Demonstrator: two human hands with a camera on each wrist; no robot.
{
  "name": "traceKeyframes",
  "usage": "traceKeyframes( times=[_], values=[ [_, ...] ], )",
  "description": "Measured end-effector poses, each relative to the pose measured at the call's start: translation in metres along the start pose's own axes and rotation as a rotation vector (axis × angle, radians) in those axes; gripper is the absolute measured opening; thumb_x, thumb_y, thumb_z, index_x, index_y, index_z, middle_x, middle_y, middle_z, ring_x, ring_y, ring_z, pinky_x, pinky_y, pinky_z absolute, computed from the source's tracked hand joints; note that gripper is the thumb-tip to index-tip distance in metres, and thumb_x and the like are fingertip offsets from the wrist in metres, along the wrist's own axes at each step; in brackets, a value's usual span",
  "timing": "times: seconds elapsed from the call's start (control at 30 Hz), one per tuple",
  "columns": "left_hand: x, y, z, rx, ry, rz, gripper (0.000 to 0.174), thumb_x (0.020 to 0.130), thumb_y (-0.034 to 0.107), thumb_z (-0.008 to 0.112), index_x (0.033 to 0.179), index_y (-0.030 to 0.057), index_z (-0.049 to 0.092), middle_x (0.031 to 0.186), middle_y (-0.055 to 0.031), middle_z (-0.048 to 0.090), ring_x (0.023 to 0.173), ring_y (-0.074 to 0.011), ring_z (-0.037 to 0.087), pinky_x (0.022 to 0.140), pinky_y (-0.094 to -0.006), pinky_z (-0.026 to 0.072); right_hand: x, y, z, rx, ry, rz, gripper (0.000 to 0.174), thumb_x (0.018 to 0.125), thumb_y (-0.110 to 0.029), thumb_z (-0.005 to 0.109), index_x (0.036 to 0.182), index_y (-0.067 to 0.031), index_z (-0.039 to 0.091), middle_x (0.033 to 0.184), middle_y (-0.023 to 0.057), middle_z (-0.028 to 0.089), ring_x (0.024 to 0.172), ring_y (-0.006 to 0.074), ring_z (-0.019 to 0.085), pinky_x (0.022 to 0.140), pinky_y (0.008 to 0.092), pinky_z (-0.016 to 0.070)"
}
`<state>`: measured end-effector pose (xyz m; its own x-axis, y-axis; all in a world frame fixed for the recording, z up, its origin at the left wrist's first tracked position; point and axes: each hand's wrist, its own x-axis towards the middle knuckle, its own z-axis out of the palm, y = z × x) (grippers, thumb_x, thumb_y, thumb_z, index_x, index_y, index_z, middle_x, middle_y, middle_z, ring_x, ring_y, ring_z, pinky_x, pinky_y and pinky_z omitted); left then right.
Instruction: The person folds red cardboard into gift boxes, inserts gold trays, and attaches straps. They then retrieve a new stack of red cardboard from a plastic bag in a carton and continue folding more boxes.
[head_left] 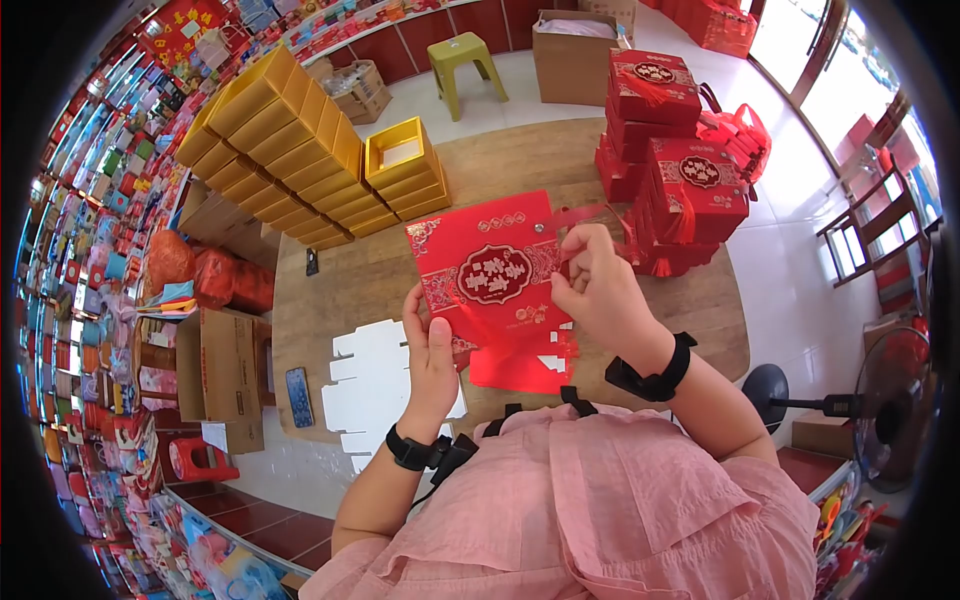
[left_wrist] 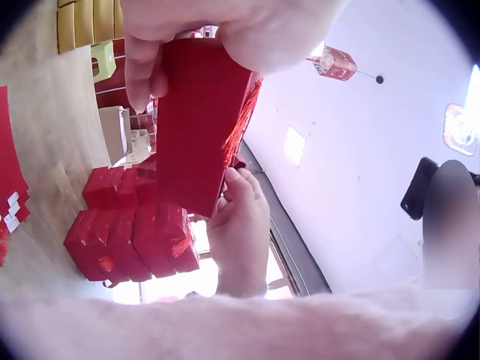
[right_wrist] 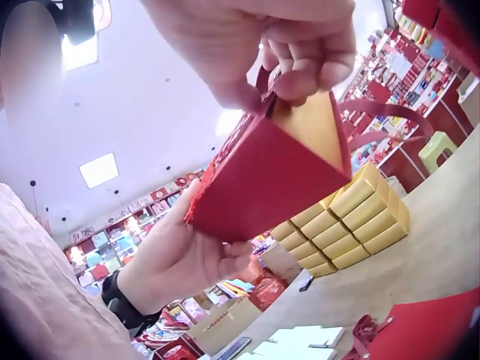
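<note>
A red gift box (head_left: 490, 272) with a dark medallion and gold patterning is held up over the table, tilted. My left hand (head_left: 432, 365) grips its lower left edge, thumb on the printed face. At the opposite edge my right hand (head_left: 598, 285) has its fingers curled and pinches the dark red ribbon (head_left: 580, 214) close against the box. The right wrist view shows that end of the box open, with a gold inner box (right_wrist: 319, 127) inside and a ribbon loop (right_wrist: 397, 111) trailing out. A red tassel (left_wrist: 244, 124) hangs along the box's side.
Gold boxes (head_left: 285, 130) rise in stacks at the back left; finished-looking red boxes (head_left: 690, 190) are piled at the right. White card blanks (head_left: 370, 385), a flat red piece (head_left: 515, 368) and a phone (head_left: 299, 397) lie on the table. A fan (head_left: 885, 410) stands at the right.
</note>
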<state>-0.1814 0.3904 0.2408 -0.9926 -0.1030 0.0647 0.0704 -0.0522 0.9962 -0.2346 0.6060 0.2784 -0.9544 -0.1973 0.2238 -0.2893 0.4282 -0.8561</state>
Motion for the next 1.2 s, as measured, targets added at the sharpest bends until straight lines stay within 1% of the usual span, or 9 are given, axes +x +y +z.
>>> traceKeyframes(
  times=[0.1, 0.27, 0.43, 0.5, 0.67, 0.83, 0.93, 1.03, 1.2],
  values=[
    [-0.001, 0.008, 0.002, -0.081, -0.007, -0.110, 0.056, 0.098, 0.045, 0.035, 0.140, 0.0102, 0.018, 0.130, -0.0122, 0.043, 0.113, -0.0232, 0.054, 0.081, -0.0389, 0.0553, 0.000, 0.002, 0.003, 0.234, 0.110, 0.017, 0.029, 0.083, 0.000, 0.061, 0.103, -0.0046, 0.041, 0.060, 0.0030, 0.050, 0.050, 0.0095, 0.047, 0.048, 0.0248, 0.0385],
    [0.001, -0.005, 0.010, -0.214, 0.090, -0.036, 0.053, 0.099, 0.043, 0.036, 0.139, 0.0117, 0.019, 0.128, -0.0106, 0.045, 0.107, -0.0223, 0.055, 0.079, -0.0386, 0.0549, -0.003, 0.016, 0.023, 0.580, 0.264, 0.044, 0.022, 0.086, 0.005, 0.054, 0.101, -0.0050, 0.042, 0.063, -0.0015, 0.052, 0.050, 0.0026, 0.045, 0.045, 0.0195, 0.0336],
    [0.006, -0.018, 0.002, -0.207, 0.209, -0.037, 0.051, 0.098, 0.047, 0.034, 0.134, 0.0106, 0.031, 0.121, -0.0087, 0.052, 0.100, -0.0225, 0.059, 0.078, -0.0399, 0.0560, -0.009, 0.018, 0.036, 1.006, 0.351, 0.169, 0.016, 0.088, 0.003, 0.050, 0.097, -0.0084, 0.044, 0.080, 0.0061, 0.058, 0.060, 0.0096, 0.054, 0.053, 0.0218, 0.0424],
    [0.012, -0.027, -0.026, -0.635, 0.131, -0.193, 0.054, 0.097, 0.053, 0.032, 0.127, 0.0090, 0.042, 0.108, -0.0084, 0.059, 0.093, -0.0226, 0.060, 0.076, -0.0384, 0.0562, -0.009, 0.019, 0.026, 1.196, 0.277, 0.519, 0.014, 0.089, 0.000, 0.049, 0.098, -0.0091, 0.043, 0.091, 0.0083, 0.058, 0.069, 0.0134, 0.058, 0.060, 0.0241, 0.0457],
    [0.014, -0.004, -0.033, -0.514, -0.001, -0.318, 0.059, 0.096, 0.055, 0.029, 0.129, 0.0084, 0.044, 0.109, -0.0118, 0.060, 0.085, -0.0225, 0.063, 0.072, -0.0399, 0.0592, 0.009, 0.039, -0.003, 0.844, 0.216, 0.396, 0.038, 0.088, -0.003, 0.053, 0.124, -0.0079, 0.039, 0.108, 0.0060, 0.053, 0.101, 0.0107, 0.052, 0.081, 0.0284, 0.0444],
    [0.015, -0.003, -0.023, -0.395, -0.152, -0.350, 0.061, 0.096, 0.056, 0.027, 0.134, 0.0087, 0.038, 0.122, -0.0133, 0.057, 0.097, -0.0272, 0.064, 0.072, -0.0403, 0.0595, 0.014, 0.026, -0.038, 1.031, 0.091, 0.322, 0.058, 0.085, -0.002, 0.055, 0.137, -0.0032, 0.028, 0.086, 0.0042, 0.054, 0.081, 0.0107, 0.055, 0.073, 0.0227, 0.0427],
    [0.022, -0.012, -0.013, -0.328, -0.161, -0.278, 0.052, 0.098, 0.050, 0.030, 0.137, 0.0160, 0.028, 0.128, -0.0122, 0.048, 0.106, -0.0285, 0.060, 0.078, -0.0452, 0.0574, 0.005, 0.042, -0.070, 1.357, 0.277, 0.222, 0.052, 0.082, 0.004, 0.052, 0.131, -0.0002, 0.036, 0.065, 0.0005, 0.047, 0.062, 0.0105, 0.047, 0.065, 0.0246, 0.0404],
    [0.036, 0.000, 0.029, -0.300, -0.283, -0.267, 0.051, 0.098, 0.050, 0.031, 0.135, 0.0148, 0.029, 0.126, -0.0110, 0.048, 0.105, -0.0271, 0.060, 0.077, -0.0441, 0.0568, -0.020, 0.055, -0.104, 1.284, 0.359, 0.104, 0.048, 0.083, 0.002, 0.051, 0.129, -0.0005, 0.039, 0.067, 0.0006, 0.046, 0.064, 0.0107, 0.048, 0.067, 0.0247, 0.0408],
    [0.099, 0.018, 0.129, -0.061, -0.424, -0.324, 0.057, 0.097, 0.055, 0.026, 0.127, 0.0108, 0.042, 0.111, -0.0109, 0.060, 0.085, -0.0209, 0.063, 0.067, -0.0370, 0.0550, -0.050, 0.082, -0.179, 0.878, 0.695, -0.023, 0.038, 0.089, -0.005, 0.048, 0.126, -0.0032, 0.042, 0.096, 0.0043, 0.059, 0.092, 0.0129, 0.056, 0.078, 0.0256, 0.0426]
  ],
)
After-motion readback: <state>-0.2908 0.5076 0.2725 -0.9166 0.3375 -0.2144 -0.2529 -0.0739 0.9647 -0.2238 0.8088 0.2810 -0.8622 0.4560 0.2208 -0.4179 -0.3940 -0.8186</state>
